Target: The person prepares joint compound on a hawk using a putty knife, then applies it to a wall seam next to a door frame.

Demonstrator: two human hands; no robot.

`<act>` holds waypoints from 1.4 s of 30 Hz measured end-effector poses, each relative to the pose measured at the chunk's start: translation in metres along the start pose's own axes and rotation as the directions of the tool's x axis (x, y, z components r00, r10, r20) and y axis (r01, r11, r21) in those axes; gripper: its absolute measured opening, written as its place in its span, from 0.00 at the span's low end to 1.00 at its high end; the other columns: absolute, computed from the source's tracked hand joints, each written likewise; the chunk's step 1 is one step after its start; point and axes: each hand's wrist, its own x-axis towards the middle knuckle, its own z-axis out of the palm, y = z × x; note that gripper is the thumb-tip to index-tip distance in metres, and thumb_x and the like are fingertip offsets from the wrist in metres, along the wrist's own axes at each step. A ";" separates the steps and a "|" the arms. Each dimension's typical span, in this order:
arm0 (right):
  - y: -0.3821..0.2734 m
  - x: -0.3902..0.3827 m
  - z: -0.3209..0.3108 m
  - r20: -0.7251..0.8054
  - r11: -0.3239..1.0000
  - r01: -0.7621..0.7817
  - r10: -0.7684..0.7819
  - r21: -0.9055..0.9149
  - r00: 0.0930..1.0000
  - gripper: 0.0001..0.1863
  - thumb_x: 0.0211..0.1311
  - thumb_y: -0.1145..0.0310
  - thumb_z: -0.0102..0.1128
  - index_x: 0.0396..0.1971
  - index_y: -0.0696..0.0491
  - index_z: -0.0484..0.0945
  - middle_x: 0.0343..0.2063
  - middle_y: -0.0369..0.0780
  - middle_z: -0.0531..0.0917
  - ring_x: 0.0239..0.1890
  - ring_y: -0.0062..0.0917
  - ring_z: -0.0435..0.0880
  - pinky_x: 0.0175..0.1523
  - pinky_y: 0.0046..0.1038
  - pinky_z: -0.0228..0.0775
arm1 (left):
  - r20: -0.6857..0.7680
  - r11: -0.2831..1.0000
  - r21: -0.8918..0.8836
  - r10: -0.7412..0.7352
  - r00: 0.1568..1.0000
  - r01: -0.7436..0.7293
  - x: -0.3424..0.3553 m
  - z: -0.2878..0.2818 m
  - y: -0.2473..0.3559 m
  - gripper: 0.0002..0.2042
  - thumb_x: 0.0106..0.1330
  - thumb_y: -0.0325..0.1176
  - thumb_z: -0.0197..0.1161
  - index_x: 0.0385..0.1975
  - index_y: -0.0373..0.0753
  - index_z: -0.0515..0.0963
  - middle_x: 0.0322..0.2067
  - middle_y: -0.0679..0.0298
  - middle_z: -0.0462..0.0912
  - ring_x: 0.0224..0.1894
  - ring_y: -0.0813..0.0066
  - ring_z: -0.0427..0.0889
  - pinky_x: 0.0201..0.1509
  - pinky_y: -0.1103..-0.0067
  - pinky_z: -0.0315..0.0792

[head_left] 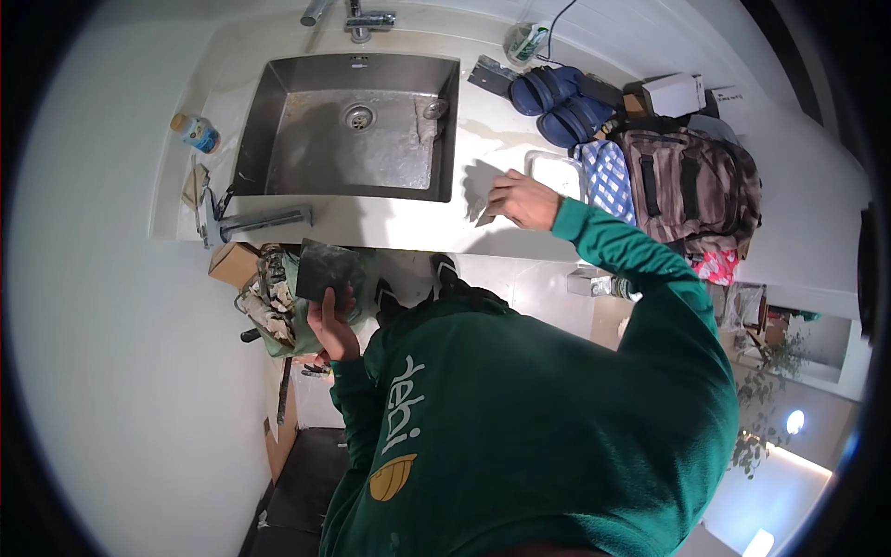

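My left hand [332, 325] grips a dark, square, flat plate [325, 267] by its lower edge, in front of the counter's front edge. Its thumb lies across the plate's face. Over the counter, right of the sink, my right hand [523, 200] is closed with its fingers pointing left. A small, thin, flat piece [485, 217] sticks out below its fingertips, close to the counter top; its kind is hard to make out. Just behind the right hand sits a clear shallow tray [555, 167].
A steel sink [348, 167] is set in the pale counter [390, 219]. Blue slippers [562, 104], a checked cloth [608, 176] and a brown backpack [687, 181] crowd the right. Left stand a bottle [197, 135] and a loose tap [264, 221]. An opened bag of debris [278, 311] sits below.
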 end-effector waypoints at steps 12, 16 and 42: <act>-0.146 -0.055 0.138 0.440 -0.428 0.177 0.897 0.886 -0.032 0.08 0.59 0.75 0.69 0.38 0.55 0.82 0.33 0.35 0.86 0.33 0.20 0.84 0.36 0.24 0.75 | 0.125 0.997 0.061 -0.046 0.991 0.039 0.037 0.010 0.011 0.10 0.72 0.33 0.61 0.49 0.38 0.79 0.43 0.57 0.86 0.41 0.70 0.87 0.41 0.79 0.79; -0.121 -0.025 0.178 0.216 -0.227 -0.020 0.949 0.974 -0.230 0.18 0.53 0.74 0.72 0.43 0.65 0.82 0.34 0.40 0.85 0.33 0.24 0.81 0.41 0.28 0.74 | 0.146 0.994 0.103 -0.055 0.988 0.041 0.038 0.008 0.017 0.11 0.72 0.34 0.61 0.49 0.38 0.79 0.43 0.57 0.86 0.41 0.70 0.87 0.40 0.78 0.80; -0.043 -0.022 0.101 -0.251 0.868 -0.496 0.486 0.025 0.837 0.22 0.56 0.72 0.55 0.52 0.61 0.79 0.43 0.49 0.79 0.47 0.45 0.77 0.56 0.39 0.72 | 0.071 1.000 -0.005 -0.001 0.997 0.001 0.031 -0.036 -0.029 0.14 0.67 0.19 0.59 0.51 0.35 0.76 0.52 0.55 0.76 0.51 0.60 0.81 0.49 0.67 0.83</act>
